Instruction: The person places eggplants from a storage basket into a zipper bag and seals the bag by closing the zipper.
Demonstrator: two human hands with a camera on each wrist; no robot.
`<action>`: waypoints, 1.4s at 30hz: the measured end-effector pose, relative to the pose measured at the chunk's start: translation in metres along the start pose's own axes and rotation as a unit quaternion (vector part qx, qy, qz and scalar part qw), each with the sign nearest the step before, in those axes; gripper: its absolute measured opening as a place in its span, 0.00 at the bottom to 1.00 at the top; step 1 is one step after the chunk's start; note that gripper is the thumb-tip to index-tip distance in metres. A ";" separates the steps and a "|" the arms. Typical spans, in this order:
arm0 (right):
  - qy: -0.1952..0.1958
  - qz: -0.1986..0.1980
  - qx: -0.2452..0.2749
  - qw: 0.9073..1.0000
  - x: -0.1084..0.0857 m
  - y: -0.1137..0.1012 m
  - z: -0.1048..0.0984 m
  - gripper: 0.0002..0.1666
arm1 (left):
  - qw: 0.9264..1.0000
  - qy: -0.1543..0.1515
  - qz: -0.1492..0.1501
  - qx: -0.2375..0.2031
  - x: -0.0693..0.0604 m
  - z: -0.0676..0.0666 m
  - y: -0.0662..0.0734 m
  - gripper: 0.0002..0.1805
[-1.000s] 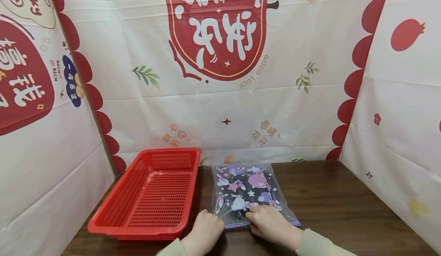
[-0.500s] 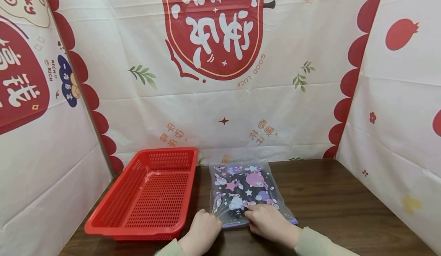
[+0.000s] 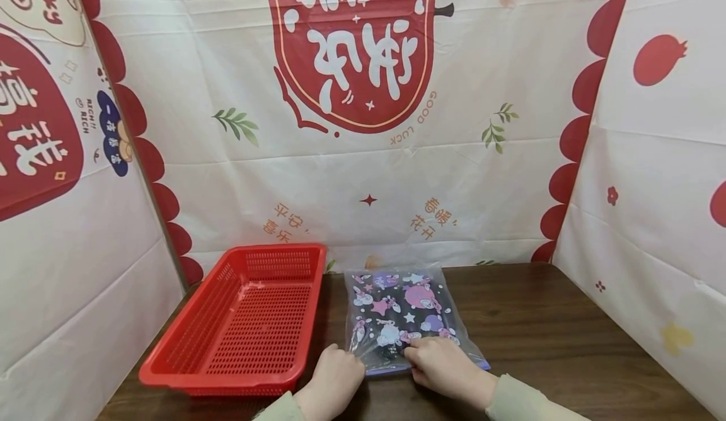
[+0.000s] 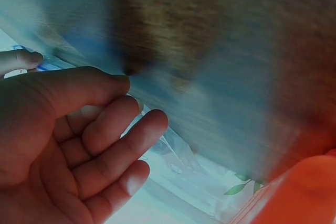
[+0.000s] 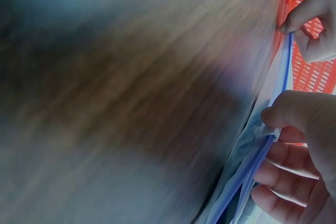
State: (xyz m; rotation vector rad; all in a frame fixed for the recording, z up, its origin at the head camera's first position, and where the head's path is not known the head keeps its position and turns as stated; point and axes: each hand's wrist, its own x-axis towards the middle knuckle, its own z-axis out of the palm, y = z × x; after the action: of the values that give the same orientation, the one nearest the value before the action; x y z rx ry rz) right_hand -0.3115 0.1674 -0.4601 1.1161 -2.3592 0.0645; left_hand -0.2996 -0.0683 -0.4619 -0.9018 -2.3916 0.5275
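Observation:
A clear slider zip bag [image 3: 409, 317] lies flat on the table, its purple-blue zip edge [image 5: 287, 61] toward me. Pink, purple and white cartoon figures and stars show on black; whether they are on the bag or its contents I cannot tell. At the zip's left end my left hand [image 3: 337, 375] pinches the bag's corner between thumb and forefinger. My right hand [image 3: 448, 370] pinches the small clear slider [image 5: 270, 132] partway along the zip. Beyond it, in the right wrist view, the two zip strips stand apart. The left wrist view shows the left hand's other fingers loosely curled.
A red perforated plastic basket [image 3: 258, 380] stands close on the left of the bag. The dark wood table [image 3: 544, 320] runs on to the right. A printed white cloth [image 3: 482, 188] hangs behind and along both sides.
The head view has shifted very slightly. Both hands keep their grips, and the bag lies in the same place relative to the basket.

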 end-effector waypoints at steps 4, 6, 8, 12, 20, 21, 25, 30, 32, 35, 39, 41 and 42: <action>-0.002 0.006 0.001 1.000 -0.002 -0.001 0.001 0.15 | 1.000 -0.001 0.005 0.001 -0.001 -0.001 0.001 0.12; -0.006 0.010 0.002 1.000 -0.003 -0.001 0.001 0.15 | 1.000 -0.003 0.008 0.001 -0.002 -0.001 0.001 0.12; -0.008 0.012 0.002 1.000 -0.004 -0.002 0.001 0.15 | 1.000 -0.005 0.009 0.000 -0.002 -0.001 0.001 0.12; -0.003 0.010 0.001 1.000 -0.005 -0.001 0.001 0.15 | 1.000 -0.001 0.008 0.005 -0.002 -0.001 0.001 0.12; -0.001 0.006 0.001 1.000 -0.004 0.001 0.002 0.16 | 0.999 0.026 0.003 0.019 -0.002 0.001 0.000 0.14; -0.002 0.006 0.002 1.000 -0.004 0.001 0.001 0.16 | 0.999 0.028 0.003 0.020 -0.002 0.002 0.000 0.14; -0.005 0.009 0.004 1.000 -0.005 0.002 0.000 0.15 | 0.999 0.031 0.003 0.023 -0.002 0.002 0.001 0.14; -0.012 0.012 0.007 1.000 -0.006 0.002 -0.002 0.15 | 0.999 0.030 0.004 0.020 -0.002 0.000 0.001 0.14; -0.012 0.011 0.006 1.000 -0.007 0.002 -0.003 0.15 | 0.999 0.029 0.004 0.019 -0.002 0.000 0.001 0.14; -0.005 0.005 -0.001 1.000 -0.007 0.003 -0.003 0.15 | 1.000 0.025 0.003 0.018 -0.002 -0.001 0.001 0.13; 0.009 -0.002 -0.012 1.000 -0.007 0.003 -0.003 0.16 | 1.000 0.011 0.004 0.012 -0.001 -0.001 0.000 0.12; 0.010 -0.001 -0.012 1.000 -0.007 0.004 -0.003 0.16 | 1.000 0.003 0.004 0.010 0.000 0.000 0.000 0.12; 0.008 0.001 -0.013 1.000 -0.007 0.004 -0.003 0.16 | 1.000 0.000 0.004 0.010 0.000 0.000 -0.001 0.11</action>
State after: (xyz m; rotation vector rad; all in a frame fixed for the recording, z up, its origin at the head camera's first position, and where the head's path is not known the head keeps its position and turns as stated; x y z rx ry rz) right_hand -0.3092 0.1756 -0.4603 1.0972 -2.3397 0.0443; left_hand -0.2998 -0.0689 -0.4615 -0.9040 -2.3793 0.5528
